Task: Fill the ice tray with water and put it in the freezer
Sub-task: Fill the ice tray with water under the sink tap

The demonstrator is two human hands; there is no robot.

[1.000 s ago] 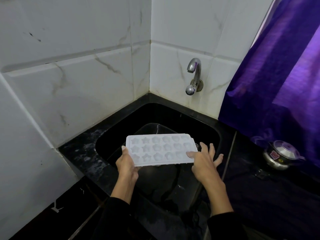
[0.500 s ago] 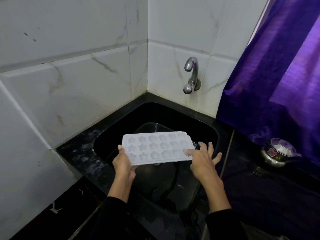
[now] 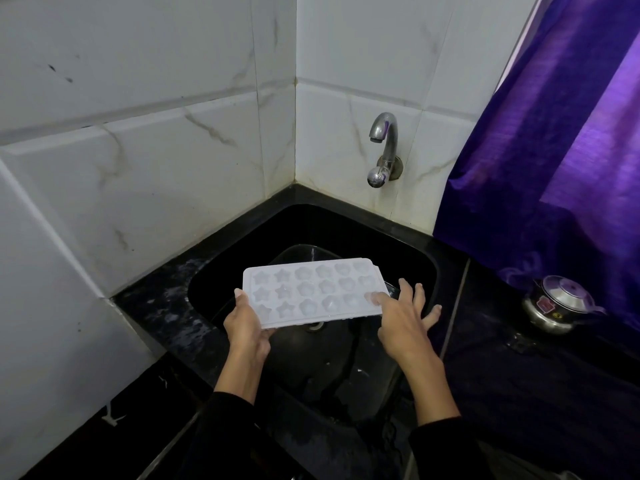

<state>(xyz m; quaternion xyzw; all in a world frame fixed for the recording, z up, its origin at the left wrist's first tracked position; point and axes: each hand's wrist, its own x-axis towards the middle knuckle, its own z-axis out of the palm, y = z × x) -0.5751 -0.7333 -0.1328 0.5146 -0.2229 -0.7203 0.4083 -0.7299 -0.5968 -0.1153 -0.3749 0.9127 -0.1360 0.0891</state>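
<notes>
Change: since the earlier frames the ice tray (image 3: 313,294) had stayed level over the sink (image 3: 408,258), both hands at its ends as before; the view had shifted slightly, nothing else moved.
Ice tray: white, held flat above the sink basin, below and in front of the tap (image 3: 382,150); its moulds were star and rounded shapes, and whether they held water could not be told.
Left hand (image 3: 246,323): gripped the tray's left end, thumb on top of the rim, fingers curled beneath.
Right hand (image 3: 403,318): thumb pressed on the tray's right near corner, the other fingers spread and nearly straight beyond the edge.
Sink: black, set in the tiled corner under the tap; basin dark and wet-looking.
Pot (image 3: 557,304): lidded steel, on the counter right of the sink, well apart from the tap.
</notes>
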